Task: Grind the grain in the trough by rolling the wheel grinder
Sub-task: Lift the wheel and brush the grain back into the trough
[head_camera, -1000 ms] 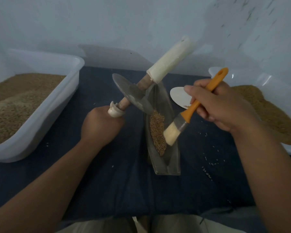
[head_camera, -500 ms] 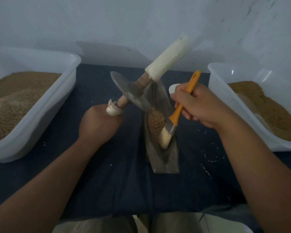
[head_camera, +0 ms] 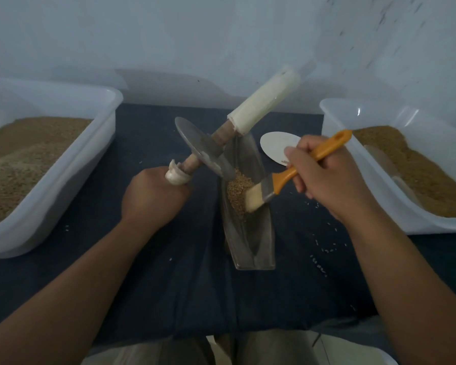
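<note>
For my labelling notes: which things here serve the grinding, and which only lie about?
In use: wheel grinder, trough, grain, paintbrush, left hand, right hand.
Lying about: left bin, right bin, white oval object, spilled grains.

1. The trough (head_camera: 250, 241) lies mid-bench (head_camera: 169, 285), running from 6 to 12 o'clock, with grain (head_camera: 237, 191) in its middle.
2. The wheel grinder (head_camera: 203, 148) tilts over the trough's far half, its axle ends at 8 and 2 o'clock.
3. The brush (head_camera: 274, 185) reaches the grain from 3 o'clock.
4. The left tub (head_camera: 63, 185) sits at the trough's 9 o'clock and the right tub (head_camera: 337, 114) at its 3 o'clock.
5. A disc (head_camera: 277, 146) lies on the bench at the trough's 1 o'clock.
</note>
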Motion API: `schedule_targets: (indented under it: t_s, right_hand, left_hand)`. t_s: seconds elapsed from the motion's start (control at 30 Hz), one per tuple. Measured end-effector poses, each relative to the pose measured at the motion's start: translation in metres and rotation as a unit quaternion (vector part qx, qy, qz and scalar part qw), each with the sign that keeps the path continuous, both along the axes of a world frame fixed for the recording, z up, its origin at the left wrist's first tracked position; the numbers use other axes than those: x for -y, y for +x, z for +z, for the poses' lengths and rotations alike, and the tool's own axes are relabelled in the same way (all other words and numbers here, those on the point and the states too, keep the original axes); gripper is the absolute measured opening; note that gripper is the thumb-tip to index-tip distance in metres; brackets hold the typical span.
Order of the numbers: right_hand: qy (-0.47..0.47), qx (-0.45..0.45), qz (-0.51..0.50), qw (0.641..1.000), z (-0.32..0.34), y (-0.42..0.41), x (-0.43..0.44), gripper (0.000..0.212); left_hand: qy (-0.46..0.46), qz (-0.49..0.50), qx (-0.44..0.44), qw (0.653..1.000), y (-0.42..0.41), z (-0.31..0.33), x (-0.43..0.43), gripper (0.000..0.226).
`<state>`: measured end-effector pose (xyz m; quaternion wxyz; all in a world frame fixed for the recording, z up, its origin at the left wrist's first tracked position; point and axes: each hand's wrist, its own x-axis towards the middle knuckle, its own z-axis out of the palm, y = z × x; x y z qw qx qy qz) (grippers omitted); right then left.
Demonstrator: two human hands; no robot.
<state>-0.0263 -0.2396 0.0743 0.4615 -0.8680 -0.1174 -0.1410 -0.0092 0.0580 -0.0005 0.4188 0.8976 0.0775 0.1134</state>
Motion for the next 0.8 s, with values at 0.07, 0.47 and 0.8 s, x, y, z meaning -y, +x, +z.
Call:
schedule_targets:
  t_s: [0.07,0.47,0.8]
  right_hand:
    - [0.034,-0.003,-0.007,0.999,-0.014,-0.011,0.004,0.041]
    - [-0.098,0.126,-0.073,0.985,-0.045,-0.036,0.084,0.017]
    - [-0.453,-0.107,0.014,0.885,-0.061,-0.048,0.096,0.086]
  left_hand:
    - [0.011,-0.005,0.002,1.0,0.001,-0.001,0.001,0.007]
    - [0.089,-0.008,-0.005,0.996,0.003,-0.01,0.005,0.007]
    - [0.179,0.0,-0.014,0.984,0.005,-0.012,0.011,0.028]
